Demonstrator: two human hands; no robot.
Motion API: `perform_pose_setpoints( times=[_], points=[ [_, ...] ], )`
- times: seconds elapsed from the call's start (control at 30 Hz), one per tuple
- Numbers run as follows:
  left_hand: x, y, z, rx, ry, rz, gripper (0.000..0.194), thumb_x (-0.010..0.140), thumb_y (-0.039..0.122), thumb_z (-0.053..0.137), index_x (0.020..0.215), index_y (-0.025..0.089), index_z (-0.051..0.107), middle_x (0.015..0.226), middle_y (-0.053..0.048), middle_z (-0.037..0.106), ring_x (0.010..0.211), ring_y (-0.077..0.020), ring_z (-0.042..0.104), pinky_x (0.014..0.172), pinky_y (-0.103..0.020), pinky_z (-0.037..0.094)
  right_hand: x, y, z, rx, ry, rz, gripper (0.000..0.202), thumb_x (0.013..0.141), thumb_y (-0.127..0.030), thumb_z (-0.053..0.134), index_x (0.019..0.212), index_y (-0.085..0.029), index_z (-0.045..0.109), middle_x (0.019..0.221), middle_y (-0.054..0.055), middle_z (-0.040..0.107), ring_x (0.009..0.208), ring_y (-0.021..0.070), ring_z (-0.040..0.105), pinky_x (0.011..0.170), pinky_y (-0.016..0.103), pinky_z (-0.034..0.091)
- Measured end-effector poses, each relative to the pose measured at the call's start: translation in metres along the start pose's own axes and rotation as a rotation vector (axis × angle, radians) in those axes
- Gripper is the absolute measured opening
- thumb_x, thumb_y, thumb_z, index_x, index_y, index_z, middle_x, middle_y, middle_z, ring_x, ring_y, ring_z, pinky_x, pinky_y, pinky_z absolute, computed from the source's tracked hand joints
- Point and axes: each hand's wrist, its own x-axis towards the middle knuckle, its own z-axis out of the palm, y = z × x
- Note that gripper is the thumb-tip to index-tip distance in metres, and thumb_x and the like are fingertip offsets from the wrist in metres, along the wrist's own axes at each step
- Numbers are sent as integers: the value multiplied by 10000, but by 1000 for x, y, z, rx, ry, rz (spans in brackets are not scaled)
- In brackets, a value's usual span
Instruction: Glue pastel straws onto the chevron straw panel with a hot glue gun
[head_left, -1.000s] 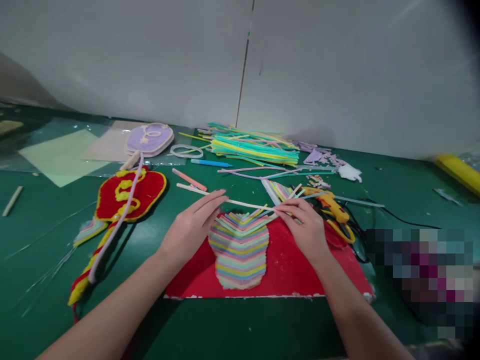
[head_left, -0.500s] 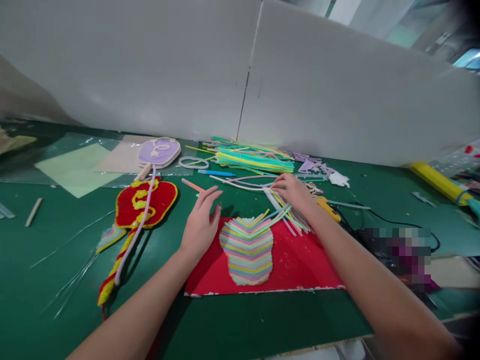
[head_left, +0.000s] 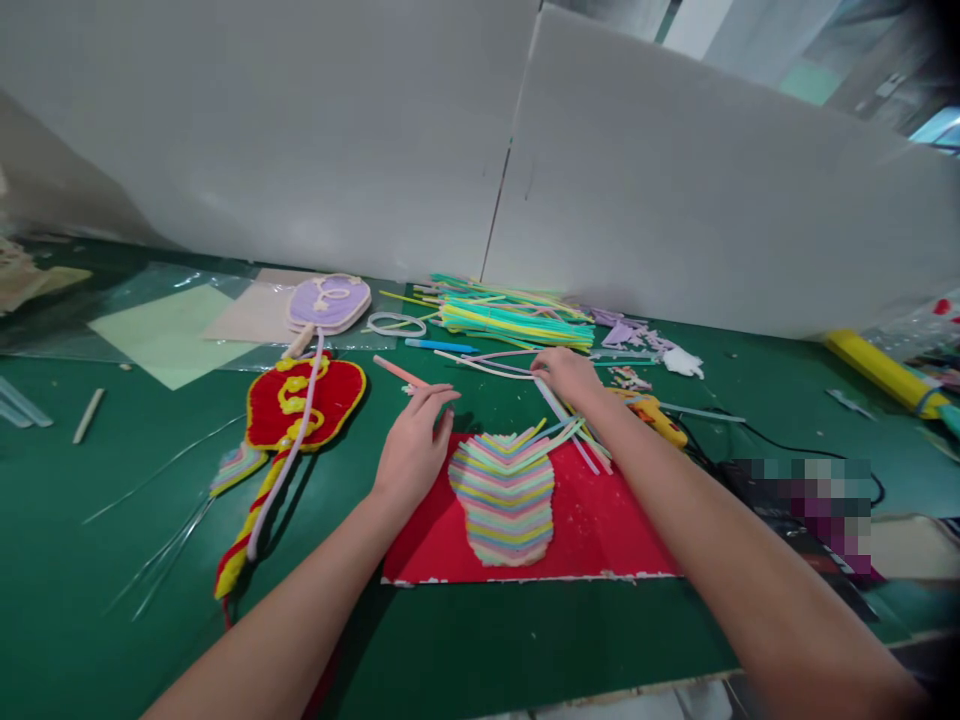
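Note:
A striped chevron piece [head_left: 506, 500] of pastel pipe cleaners lies on a red sheet [head_left: 615, 540] in front of me. My left hand [head_left: 416, 440] rests over the sheet's upper left corner, fingers loosely stretched, holding nothing. Just beyond its fingertips is a pink stick [head_left: 401, 372], possibly a pen. My right hand [head_left: 568, 382] has its thumb and fingertips pinched at the far end of loose pastel pipe cleaners [head_left: 555, 405], above the sheet's far edge. The exact number between the fingers is hidden. Other loose stems cross under the right wrist and touch the striped piece.
Behind lies a bundle of green and yellow pipe cleaners [head_left: 517, 325] with a blue pen [head_left: 441, 345]. At left are a red fan-shaped craft [head_left: 259, 415] and a purple one [head_left: 330, 302]. An orange glue gun [head_left: 660, 420] sits right of my right forearm, near a black cable [head_left: 787, 435].
My right hand has shifted slightly left along the pipe cleaners, its fingers drawn closer together. My left hand stays in nearly the same pose. The whole view has shifted a little.

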Motion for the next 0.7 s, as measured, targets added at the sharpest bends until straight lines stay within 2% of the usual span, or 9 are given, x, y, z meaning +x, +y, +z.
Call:
perform_pose_setpoints(
  times=[0.23, 0.37, 0.47, 0.6, 0.7],
  points=[
    [0, 0, 0, -1, -13, -12, 242, 910, 161, 438, 1080, 192, 607, 1175, -74, 632, 1081, -204, 598, 961, -374, 476, 2, 17, -20, 124, 39, -56, 192, 870, -177, 510, 951, -195, 684, 829, 59, 717, 784, 188, 641, 709, 276, 439],
    [0, -1, 0, -3, -20, -19, 247, 910, 165, 429, 1079, 192, 607, 1173, -77, 634, 1087, -210, 595, 969, -387, 469, 2, 26, -28, 242, 52, -116, 123, 808, -156, 573, 833, -193, 687, 901, 62, 718, 864, 193, 643, 798, 297, 456],
    [1, -1, 0, -8, -22, -20, 245, 909, 171, 425, 1070, 190, 609, 1166, -79, 636, 1089, -207, 593, 971, -385, 467, -3, 31, -31, 317, 109, -83, 93, 809, -202, 583, 806, -192, 676, 912, 78, 711, 877, 219, 643, 824, 352, 464],
    [1, -2, 0, -10, -24, -34, 247, 909, 182, 422, 1072, 179, 607, 1156, -87, 639, 1085, -205, 596, 966, -375, 470, -13, 34, -40, 461, 116, -8, 157, 864, -294, 521, 881, -194, 641, 793, 42, 699, 634, 169, 648, 606, 307, 510],
    [2, -3, 0, -9, -30, -50, 248, 905, 190, 424, 1074, 191, 606, 1151, -80, 642, 1077, -206, 600, 957, -375, 474, -19, 31, -55, 561, 91, 11, 194, 862, -359, 539, 891, -190, 631, 765, 29, 691, 608, 144, 657, 503, 239, 506]
  ],
)
